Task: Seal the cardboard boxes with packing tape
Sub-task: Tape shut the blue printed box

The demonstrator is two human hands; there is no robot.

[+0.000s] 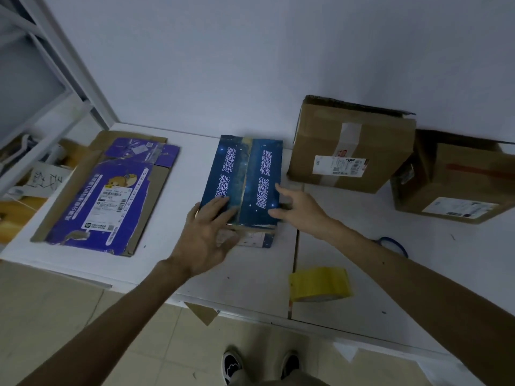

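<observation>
Head view: blue box (245, 185) centred on the table (250, 274), left hand (206, 235) flat on its near-left flap, right hand (298, 207) spread wide at its right edge, neither gripping; likely light, stiff cardboard with slick print, best held by opposite side walls.

Box (245, 179) showing dark blue starry print, white lettering. Flattened carton (111, 196) showing purple, bear cartoon. Middle parcel (351, 146), right parcel (451, 179) looking brown. Tape roll (320, 284) showing yellow.

The blue printed box (245, 185) lies flaps closed, a taped brown box (351, 151) tilted beside it, yellow tape roll (320, 284) nearer.
</observation>
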